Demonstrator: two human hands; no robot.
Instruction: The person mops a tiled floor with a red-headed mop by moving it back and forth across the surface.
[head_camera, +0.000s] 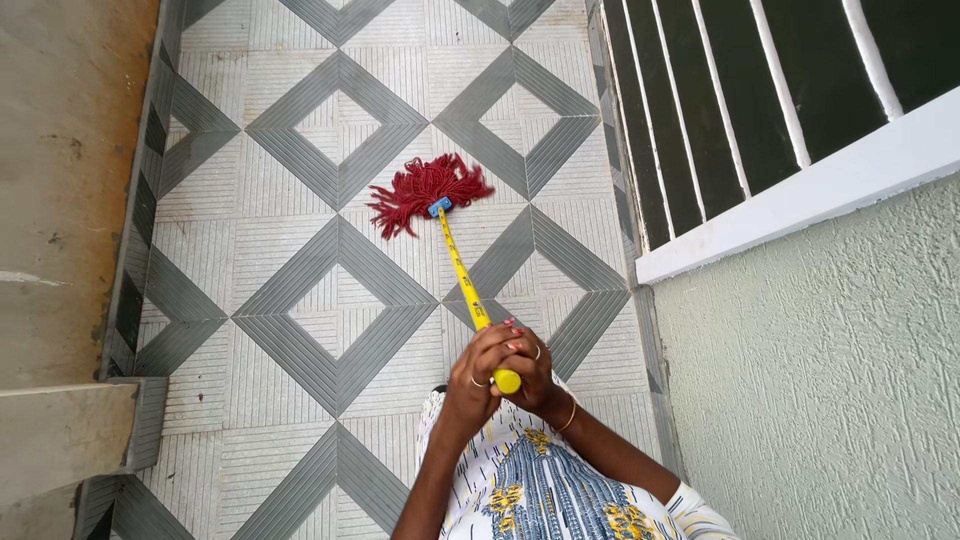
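Along the left edge runs a bare concrete wall (60, 150) with a concrete ledge (60, 430) low down, both cut off by the frame. Beside them the tiled floor (300, 330), grey and white in a diamond pattern, stretches toward the top edge. On the floor's middle, toward its far end, lies the red string mop head (425, 190), strands spread flat against the tiles and joined by a small blue collar to the yellow mop handle (463, 283), which slants down to the hands. The left hand (478, 372) wraps the handle near its top, fingers clamped around it, a ring showing on one; much of the palm is hidden behind the knuckles. The right hand (528, 362) closes over the same end from the other side, fingers clamped on the handle as well, with the yellow tip poking out below; a gold bangle circles that wrist. The two hands overlap so that it is hard to tell exactly where one grip ends. Below, a patterned white, blue and yellow garment (540, 490) is cut off by the bottom edge. On the right stands a rough green plastered wall (820, 380) under a white sill, with dark window bars (740, 90) above, only partly in view.
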